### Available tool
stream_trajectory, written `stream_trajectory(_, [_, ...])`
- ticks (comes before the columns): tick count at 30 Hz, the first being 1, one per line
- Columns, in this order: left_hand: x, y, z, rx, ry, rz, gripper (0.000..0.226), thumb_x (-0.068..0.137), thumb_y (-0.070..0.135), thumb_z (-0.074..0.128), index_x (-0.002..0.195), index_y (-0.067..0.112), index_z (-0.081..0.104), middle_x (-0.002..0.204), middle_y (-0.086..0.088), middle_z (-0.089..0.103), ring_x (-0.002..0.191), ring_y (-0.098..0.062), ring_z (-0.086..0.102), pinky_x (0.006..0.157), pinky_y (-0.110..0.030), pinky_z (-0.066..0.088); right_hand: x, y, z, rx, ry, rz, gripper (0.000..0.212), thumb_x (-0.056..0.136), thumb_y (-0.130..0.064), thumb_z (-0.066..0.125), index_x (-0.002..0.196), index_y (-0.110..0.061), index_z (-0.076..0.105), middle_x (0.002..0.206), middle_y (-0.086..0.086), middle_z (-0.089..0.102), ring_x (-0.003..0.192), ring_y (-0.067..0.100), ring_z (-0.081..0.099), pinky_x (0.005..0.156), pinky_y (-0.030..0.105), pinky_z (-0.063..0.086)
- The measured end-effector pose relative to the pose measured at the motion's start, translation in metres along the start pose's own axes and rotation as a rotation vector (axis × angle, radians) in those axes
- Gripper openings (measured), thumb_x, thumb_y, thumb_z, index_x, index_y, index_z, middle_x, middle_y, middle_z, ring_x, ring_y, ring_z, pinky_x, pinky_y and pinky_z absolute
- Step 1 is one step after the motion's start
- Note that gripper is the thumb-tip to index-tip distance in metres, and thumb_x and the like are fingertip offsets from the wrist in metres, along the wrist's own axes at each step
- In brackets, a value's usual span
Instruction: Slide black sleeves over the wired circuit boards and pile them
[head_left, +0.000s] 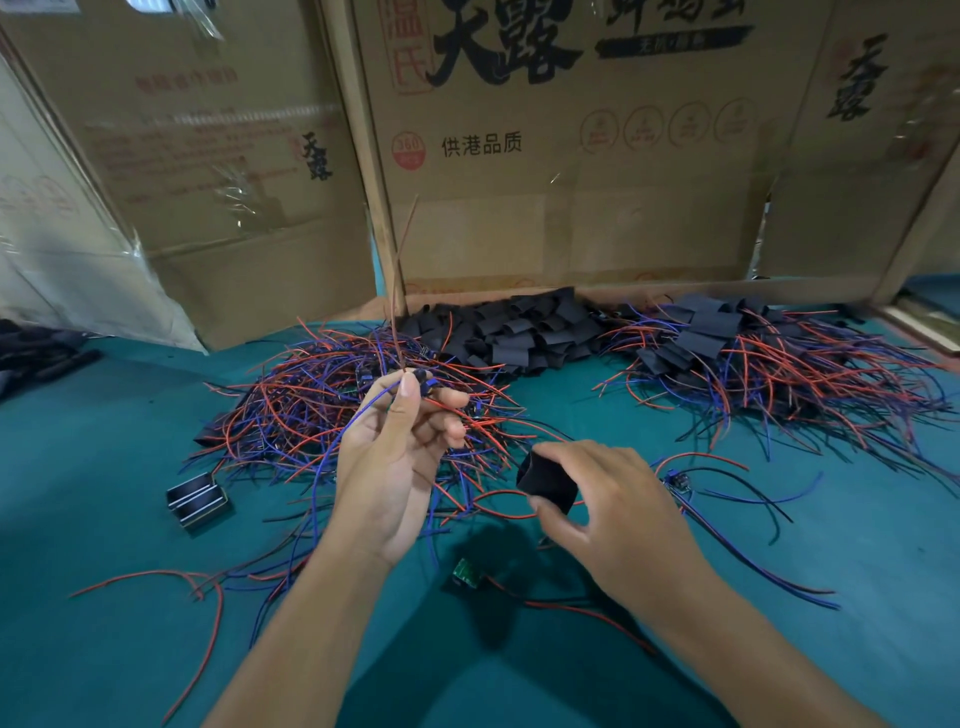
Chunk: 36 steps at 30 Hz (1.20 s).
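where cardboard boxes (571, 156) stand, teal table (104, 467) holds wires (311, 410).

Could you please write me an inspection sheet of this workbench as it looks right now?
Surface: green table cover.
Job's things: unsleeved wired boards heap left; loose black sleeves pile centre back; sleeved boards pile right.
Clutter: small black metal part; stray green circuit board.
Grippers: left hand pinches a wired board; right hand holds one black sleeve.
Cables: red and blue wires strewn everywhere.
Surroundings: printed cardboard boxes behind.
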<state>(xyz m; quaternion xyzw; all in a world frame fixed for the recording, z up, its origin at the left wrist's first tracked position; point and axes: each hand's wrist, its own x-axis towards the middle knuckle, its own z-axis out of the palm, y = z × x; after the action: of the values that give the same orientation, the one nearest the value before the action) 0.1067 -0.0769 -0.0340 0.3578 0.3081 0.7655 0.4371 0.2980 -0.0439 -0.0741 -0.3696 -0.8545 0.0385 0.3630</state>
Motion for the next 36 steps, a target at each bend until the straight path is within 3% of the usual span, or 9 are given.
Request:
stream_trajectory(4, [-0.001, -0.001, 0.001, -0.028, -0.007, -0.043, 0.016, 0.094, 0.027, 0.052, 0.088, 0.013, 0.055, 0.085, -0.015, 0.070, 0.059, -0.018, 0.059, 0.059, -0.023, 0.052, -0.001, 0.000, -0.001, 0.071, -0.029, 0.054, 0.039, 0.083, -0.028, 0.069, 0.120, -0.019, 0.061, 0.111, -0.007, 0.065, 0.096, 0.022, 0.061, 0.083, 0.035, 0.049])
stream_trajectory(6, [-0.003, -0.006, 0.003, -0.019, -0.027, -0.075, 0.016, 0.095, 0.027, 0.051, 0.087, 0.013, 0.054, 0.090, -0.018, 0.072, 0.060, -0.019, 0.062, 0.059, -0.024, 0.053, -0.001, -0.001, -0.002, 0.113, -0.010, 0.058, 0.038, 0.084, -0.027, 0.069, 0.120, -0.019, 0.061, 0.110, -0.007, 0.064, 0.097, 0.018, 0.062, 0.080, 0.037, 0.052])
stream_trajectory(10, [-0.010, -0.018, 0.009, 0.048, -0.130, -0.165, 0.013, 0.092, 0.027, 0.055, 0.094, 0.015, 0.051, 0.105, -0.024, 0.072, 0.067, -0.022, 0.068, 0.060, -0.026, 0.054, 0.001, -0.004, -0.004, 0.190, 0.051, 0.064, 0.038, 0.083, -0.028, 0.067, 0.119, -0.020, 0.060, 0.105, -0.008, 0.064, 0.095, 0.012, 0.061, 0.078, 0.036, 0.052])
stream_trajectory(13, [-0.014, -0.026, 0.011, 0.145, -0.181, -0.190, 0.014, 0.088, 0.028, 0.065, 0.098, 0.017, 0.062, 0.113, -0.015, 0.071, 0.070, -0.016, 0.063, 0.061, -0.025, 0.050, 0.002, -0.003, -0.007, 0.239, 0.103, 0.071, 0.038, 0.083, -0.028, 0.067, 0.119, -0.022, 0.060, 0.104, -0.011, 0.063, 0.094, 0.008, 0.060, 0.080, 0.029, 0.048])
stream_trajectory(16, [-0.017, -0.031, 0.012, 0.203, -0.188, -0.203, 0.017, 0.080, 0.026, 0.077, 0.096, 0.020, 0.074, 0.092, -0.007, 0.063, 0.068, -0.014, 0.051, 0.065, -0.026, 0.043, 0.004, -0.002, -0.008, 0.251, 0.120, 0.064, 0.038, 0.083, -0.028, 0.067, 0.120, -0.023, 0.059, 0.104, -0.011, 0.062, 0.092, 0.009, 0.060, 0.080, 0.028, 0.047])
stream_trajectory(19, [-0.018, -0.034, 0.013, 0.186, -0.197, -0.217, 0.025, 0.077, 0.026, 0.077, 0.100, 0.017, 0.074, 0.079, -0.004, 0.059, 0.063, -0.014, 0.049, 0.061, -0.021, 0.043, 0.005, -0.002, -0.008, 0.250, 0.130, 0.049, 0.039, 0.083, -0.026, 0.066, 0.120, -0.022, 0.059, 0.103, -0.010, 0.061, 0.093, 0.010, 0.060, 0.080, 0.026, 0.047])
stream_trajectory(23, [-0.017, -0.038, 0.013, 0.190, -0.177, -0.177, 0.019, 0.081, 0.016, 0.071, 0.100, 0.017, 0.073, 0.081, -0.003, 0.062, 0.068, -0.015, 0.051, 0.064, -0.023, 0.045, 0.005, -0.001, -0.008, 0.226, 0.146, 0.016, 0.039, 0.082, -0.023, 0.066, 0.120, -0.017, 0.059, 0.105, -0.007, 0.061, 0.094, 0.012, 0.059, 0.081, 0.026, 0.047])
stream_trajectory(27, [-0.016, -0.040, 0.012, 0.231, -0.113, -0.128, 0.016, 0.076, 0.014, 0.075, 0.091, 0.022, 0.076, 0.081, -0.001, 0.065, 0.069, -0.011, 0.053, 0.067, -0.022, 0.045, 0.004, 0.000, -0.009, 0.214, 0.143, 0.011, 0.039, 0.083, -0.023, 0.067, 0.120, -0.012, 0.062, 0.108, -0.002, 0.064, 0.096, 0.013, 0.061, 0.082, 0.027, 0.048])
stream_trajectory(36, [-0.016, -0.041, 0.013, 0.205, -0.144, -0.126, 0.020, 0.071, 0.013, 0.082, 0.089, 0.018, 0.076, 0.082, 0.000, 0.065, 0.075, -0.011, 0.057, 0.070, -0.018, 0.049, 0.005, 0.000, -0.010, 0.266, 0.123, 0.018, 0.040, 0.083, -0.023, 0.067, 0.121, -0.010, 0.063, 0.106, -0.002, 0.064, 0.094, 0.013, 0.061, 0.081, 0.029, 0.049])
